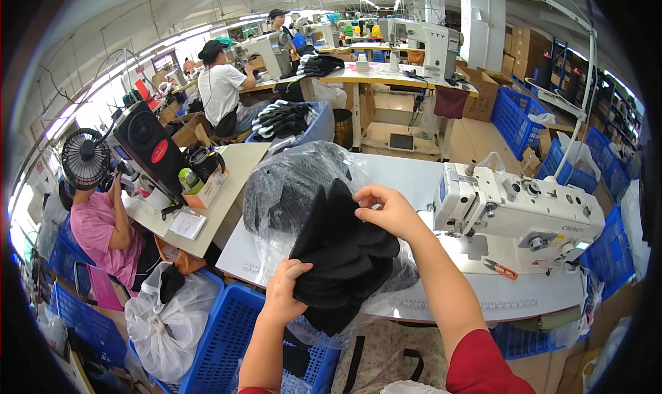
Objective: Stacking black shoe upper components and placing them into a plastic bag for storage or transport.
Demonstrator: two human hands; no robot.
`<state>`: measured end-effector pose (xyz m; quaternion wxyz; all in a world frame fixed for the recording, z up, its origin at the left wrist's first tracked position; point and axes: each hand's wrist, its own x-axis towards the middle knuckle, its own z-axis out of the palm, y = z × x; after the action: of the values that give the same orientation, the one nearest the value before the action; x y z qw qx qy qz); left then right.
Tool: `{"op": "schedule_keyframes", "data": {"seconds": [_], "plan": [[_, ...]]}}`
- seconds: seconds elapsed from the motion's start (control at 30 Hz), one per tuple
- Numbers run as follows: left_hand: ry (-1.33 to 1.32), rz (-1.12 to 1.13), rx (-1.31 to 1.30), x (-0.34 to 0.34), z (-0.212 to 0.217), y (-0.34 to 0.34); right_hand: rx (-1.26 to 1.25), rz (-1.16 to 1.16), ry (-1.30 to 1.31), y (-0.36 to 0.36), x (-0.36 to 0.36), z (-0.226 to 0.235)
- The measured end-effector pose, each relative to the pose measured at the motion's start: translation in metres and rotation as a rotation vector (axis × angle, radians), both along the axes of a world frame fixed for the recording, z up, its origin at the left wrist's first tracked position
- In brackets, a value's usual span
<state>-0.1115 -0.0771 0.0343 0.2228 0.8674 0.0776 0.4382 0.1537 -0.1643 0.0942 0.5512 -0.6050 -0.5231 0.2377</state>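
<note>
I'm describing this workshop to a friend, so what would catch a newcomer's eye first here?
First, the stack of black knitted pieces at centre, held by the left hand from below and the right hand from above, over a clear plastic bag of more dark fabric. To the right stands a white sewing machine on the table. A blue plastic crate sits at lower left.

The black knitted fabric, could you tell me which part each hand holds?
The left hand grips the black knitted fabric at its lower left edge; the right hand pinches its top edge.

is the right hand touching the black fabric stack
Touching: the head view shows the right hand pinching the top edge of the black fabric stack.
</note>
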Motion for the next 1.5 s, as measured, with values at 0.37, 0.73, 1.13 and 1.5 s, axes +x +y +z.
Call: {"op": "schedule_keyframes", "data": {"seconds": [0.37,0.73,1.13,1.5], "plan": [[0.015,-0.031,0.018,-0.003,0.002,0.000,0.066,0.162,0.273,-0.002,0.002,-0.010],[-0.092,0.165,0.014,0.007,-0.004,0.002,-0.148,0.174,0.329,-0.006,0.002,-0.002],[-0.080,-0.183,-1.504,0.029,0.015,0.060,-0.125,0.334,0.245,0.005,0.016,-0.035],[0.017,-0.274,-1.299,0.021,0.034,0.062,-0.203,0.251,0.329,0.004,-0.009,-0.027]]}}
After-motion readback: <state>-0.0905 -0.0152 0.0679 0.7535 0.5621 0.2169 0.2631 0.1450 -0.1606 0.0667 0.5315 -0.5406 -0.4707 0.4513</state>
